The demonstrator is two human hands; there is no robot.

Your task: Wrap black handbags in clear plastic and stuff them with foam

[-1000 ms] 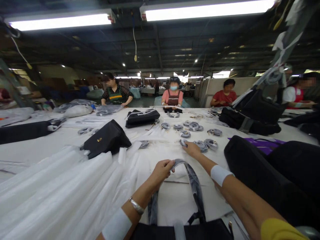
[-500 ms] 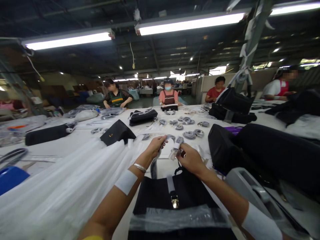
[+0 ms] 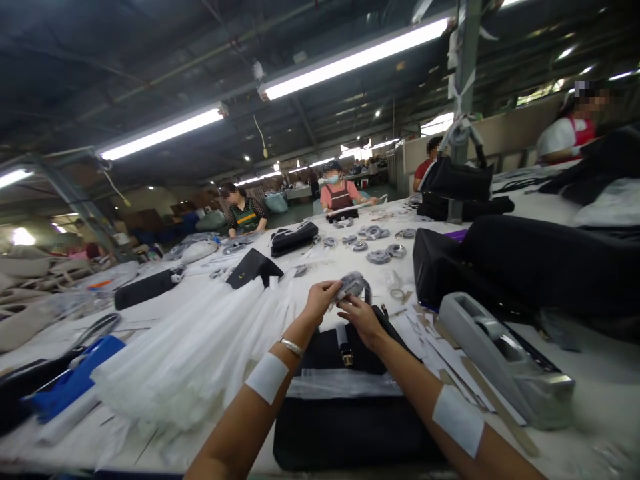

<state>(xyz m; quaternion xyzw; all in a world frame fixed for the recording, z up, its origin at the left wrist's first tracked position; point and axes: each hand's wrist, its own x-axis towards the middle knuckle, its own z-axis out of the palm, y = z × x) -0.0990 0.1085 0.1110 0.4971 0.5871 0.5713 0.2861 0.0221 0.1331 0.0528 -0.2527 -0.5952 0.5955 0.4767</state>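
Observation:
A grey strap [image 3: 354, 283], looped up and partly in clear wrap, is between my two hands above the table. My left hand [image 3: 320, 301] is closed, pinching the strap's left side. My right hand [image 3: 361, 319] has its fingertips closed on the strap's lower edge; some of them are hidden. Right below lies a black bag [image 3: 345, 433] with a gold clasp [image 3: 347, 358] on a short grey tab. Clear film [image 3: 345, 385] crosses the bag's front.
Coiled grey straps [image 3: 379, 257] lie farther back. White foam sheets [image 3: 185, 347] spread at left, near a blue tape dispenser [image 3: 80, 377]. A grey tape dispenser [image 3: 505, 360] and large black bags [image 3: 540, 273] stand at right. Co-workers [image 3: 341, 190] sit across the table.
My hands have come closer together, and the strap is now gathered into a bundle between them. The view has tilted and shifted, showing more of the black bag.

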